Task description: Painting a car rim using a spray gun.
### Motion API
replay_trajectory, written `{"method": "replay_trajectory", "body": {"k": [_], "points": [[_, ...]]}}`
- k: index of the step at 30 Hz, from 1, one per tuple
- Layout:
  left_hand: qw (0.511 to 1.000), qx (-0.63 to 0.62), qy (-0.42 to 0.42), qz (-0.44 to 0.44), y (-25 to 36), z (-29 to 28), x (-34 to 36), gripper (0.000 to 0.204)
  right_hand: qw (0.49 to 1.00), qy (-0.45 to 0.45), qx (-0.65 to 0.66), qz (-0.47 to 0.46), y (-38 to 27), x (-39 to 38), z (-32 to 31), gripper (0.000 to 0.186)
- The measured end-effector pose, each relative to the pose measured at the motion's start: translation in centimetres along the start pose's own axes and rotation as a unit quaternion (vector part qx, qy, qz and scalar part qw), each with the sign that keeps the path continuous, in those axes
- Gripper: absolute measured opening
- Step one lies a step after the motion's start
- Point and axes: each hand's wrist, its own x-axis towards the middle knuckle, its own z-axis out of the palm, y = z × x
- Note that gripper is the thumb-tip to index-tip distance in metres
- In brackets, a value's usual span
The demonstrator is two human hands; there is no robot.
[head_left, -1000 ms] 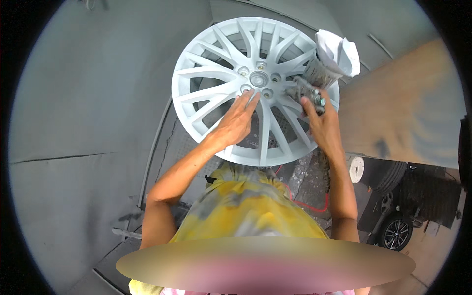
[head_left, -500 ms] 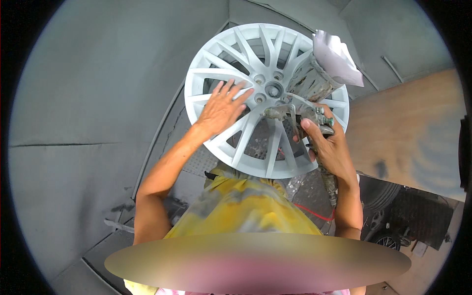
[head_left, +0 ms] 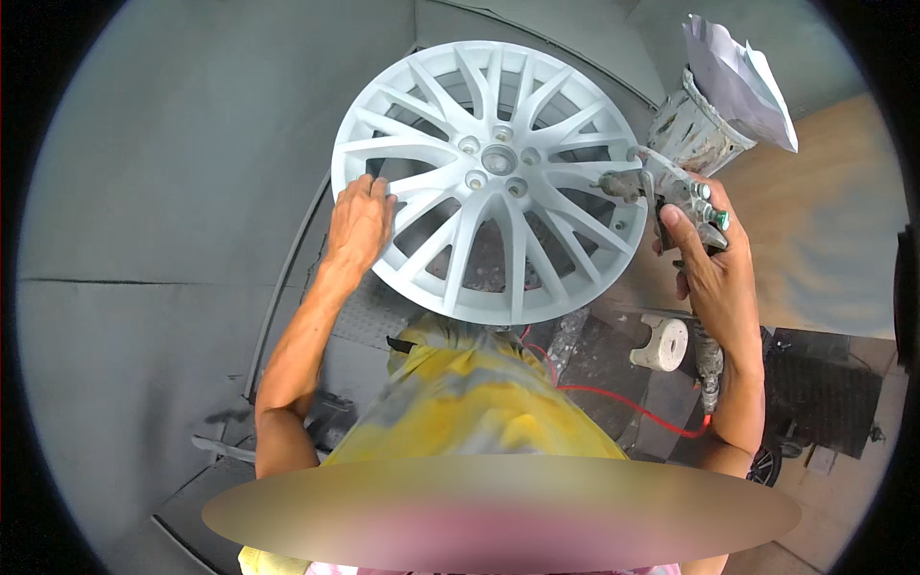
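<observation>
A white multi-spoke wheel rim (head_left: 498, 206) faces up in front of me. My left hand (head_left: 358, 228) is at its left edge, fingers together and bent over the outer lip. My right hand (head_left: 714, 254) grips a paint-spattered spray gun (head_left: 685, 201) just right of the wheel rim, its nozzle toward the spokes. On the gun sits a stained paint cup (head_left: 700, 125) with pale crumpled paper (head_left: 743, 81) sticking out of the top. A red air hose (head_left: 637, 407) joins the lower end of the gun's handle.
Grey sheeting (head_left: 144, 192) lines the left side. A tan board (head_left: 824, 220) stands at the right. On the floor are a small white stool (head_left: 659, 345) and, farther right, a dark wheel (head_left: 765, 467) and a black mat (head_left: 839, 398).
My left hand has moved left from the spokes to the wheel's edge, its fingers now closed together. My right hand has carried the spray gun right, off the hub. The wheel appears turned.
</observation>
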Motion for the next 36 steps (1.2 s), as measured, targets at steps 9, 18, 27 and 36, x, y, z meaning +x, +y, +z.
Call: {"method": "replay_trajectory", "body": {"k": [9, 18, 27, 36], "points": [[0.981, -0.047, -0.183, -0.034, 14.8, -0.8, 0.1, 0.033, 0.999, -0.044, 0.020, -0.016, 1.5, 2.4, -6.7, 0.034], [0.852, -0.474, -0.200, 0.101, 27.9, 0.3, 1.1, 0.027, 0.997, -0.054, 0.016, 0.045, 1.3, 3.0, -9.7, 0.035], [0.804, -0.324, -0.495, -0.054, 14.7, 10.3, -9.0, 0.034, 0.999, 0.037, 0.028, 0.020, 1.6, 2.4, -10.5, 0.034], [0.588, -0.550, -0.137, -0.577, 3.4, 15.7, -11.3, 0.029, 0.999, -0.016, -0.001, 0.042, 0.6, 0.4, -11.2, 0.034]]}}
